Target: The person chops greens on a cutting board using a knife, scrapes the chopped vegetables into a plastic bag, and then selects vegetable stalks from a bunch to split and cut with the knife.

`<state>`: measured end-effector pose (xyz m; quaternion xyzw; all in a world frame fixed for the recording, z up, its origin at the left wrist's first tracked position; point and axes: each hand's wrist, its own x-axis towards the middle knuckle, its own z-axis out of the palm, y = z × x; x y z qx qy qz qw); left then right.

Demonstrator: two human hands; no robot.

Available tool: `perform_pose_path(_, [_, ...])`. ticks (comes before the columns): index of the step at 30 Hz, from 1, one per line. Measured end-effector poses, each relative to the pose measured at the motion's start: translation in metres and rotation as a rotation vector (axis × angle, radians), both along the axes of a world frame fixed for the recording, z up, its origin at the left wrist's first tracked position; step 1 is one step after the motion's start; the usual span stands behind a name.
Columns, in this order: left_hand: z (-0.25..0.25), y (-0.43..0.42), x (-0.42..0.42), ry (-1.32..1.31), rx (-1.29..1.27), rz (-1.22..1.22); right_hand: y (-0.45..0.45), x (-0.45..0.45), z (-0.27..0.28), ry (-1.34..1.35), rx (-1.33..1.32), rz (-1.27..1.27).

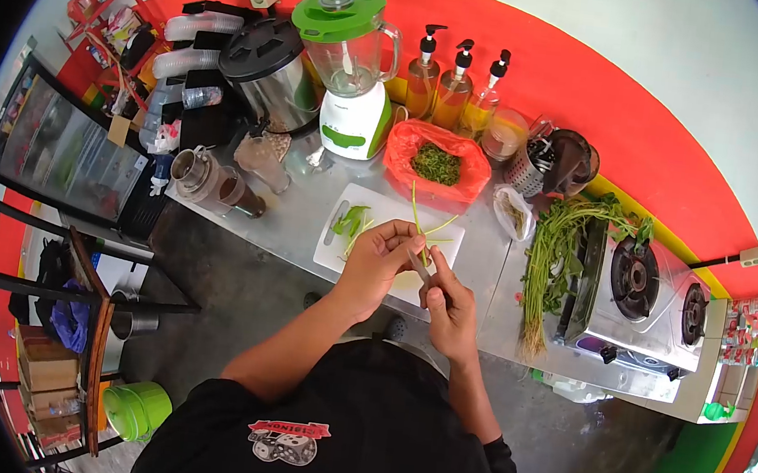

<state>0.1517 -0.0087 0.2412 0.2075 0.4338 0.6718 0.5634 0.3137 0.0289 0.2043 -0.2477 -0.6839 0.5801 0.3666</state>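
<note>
My left hand (pixel 378 264) is closed in a pinch on a thin green stem (pixel 415 205), which sticks out beyond the fingertips. My right hand (pixel 452 316) grips a small knife (pixel 418 266), its blade close to the left fingers and the stem. Both hands are held over the near edge of a white cutting board (pixel 382 205). Green leaves (pixel 351 220) and pieces of stem lie on the board. Behind it, an open red plastic bag (pixel 397 157) holds finely cut greens (pixel 437 163).
A bundle of long-stemmed greens (pixel 549 273) lies beside the gas stove (pixel 644 306) on the right. At the back stand a blender (pixel 352 114), several pump bottles (pixel 454 95) and a steel pot (pixel 275 87). A small white bag (pixel 513 209) sits right of the red one.
</note>
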Motion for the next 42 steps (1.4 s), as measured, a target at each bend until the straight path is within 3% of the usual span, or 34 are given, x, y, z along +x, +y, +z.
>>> perform_pose_path(16, [0.012,0.013,0.016,-0.015,0.040,-0.086,0.003,0.012,0.001,0.051,0.070,-0.090])
perform_pose_path(42, [0.014,0.018,0.018,0.152,0.039,0.025,0.010,-0.003,0.004,0.049,0.091,-0.175])
